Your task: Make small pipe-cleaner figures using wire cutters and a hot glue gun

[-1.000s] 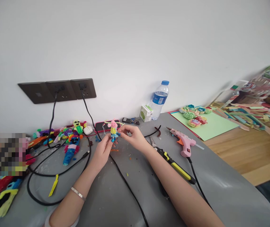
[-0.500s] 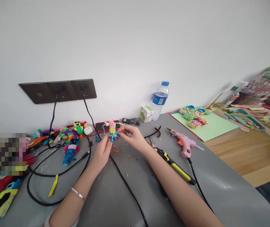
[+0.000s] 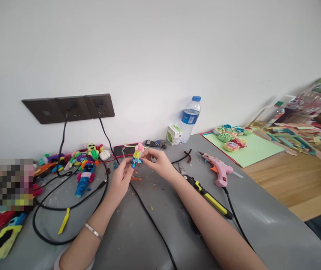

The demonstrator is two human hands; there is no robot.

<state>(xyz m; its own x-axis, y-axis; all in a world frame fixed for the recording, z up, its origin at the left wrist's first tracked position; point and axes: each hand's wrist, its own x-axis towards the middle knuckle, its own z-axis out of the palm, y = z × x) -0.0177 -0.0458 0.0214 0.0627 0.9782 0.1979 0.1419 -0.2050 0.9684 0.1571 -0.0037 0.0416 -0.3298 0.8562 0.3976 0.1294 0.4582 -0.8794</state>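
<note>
A small pipe-cleaner figure (image 3: 137, 154) with a pink head, yellow body and blue base is held above the grey table (image 3: 155, 225). My left hand (image 3: 122, 178) pinches its blue lower end from the left. Fingers of my right hand (image 3: 158, 162) are closed on its upper body from the right. The figure leans slightly to the right. A silver bracelet sits on my left wrist.
Black cables (image 3: 65, 202) loop across the table from the wall sockets (image 3: 69, 108). A pink glue gun (image 3: 219, 169), pliers with yellow-black handles (image 3: 205, 193), a water bottle (image 3: 189, 119), a small green-white box (image 3: 173, 135) and several colourful pipe-cleaner figures (image 3: 83, 165) lie around. Green paper with paper flowers (image 3: 240, 144) lies at the right.
The figure has tilted, its pink head now leaning right. Both hands stay on it at about the same spot.
</note>
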